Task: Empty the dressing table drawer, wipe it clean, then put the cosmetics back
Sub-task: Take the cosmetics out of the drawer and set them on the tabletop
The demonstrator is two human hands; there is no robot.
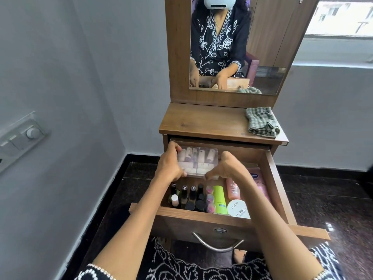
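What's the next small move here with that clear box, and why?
Probably lift the clear box straight up and out, then set it on the bare tabletop. Both the left hand and right hand already grip its sides, the drawer is still full of bottles, and the checked cloth lies unused.

- The dressing table is showing a brown wood-grain surface, smooth and matt.
- The drawer is showing the same wood grain on its walls and front.
- The drawer handle is gleaming as polished, silvery metal.
- The clear box is looking like hard transparent plastic, catching slight glare.
- The checked cloth is lying as soft, crumpled woven fabric.
- The nail polish bottles are shining with glossy dark caps.
- The green bottle is looking like smooth plastic.
- The floor is reflecting light as dark, polished stone.
- The mirror is reflecting cleanly, like smooth glass.
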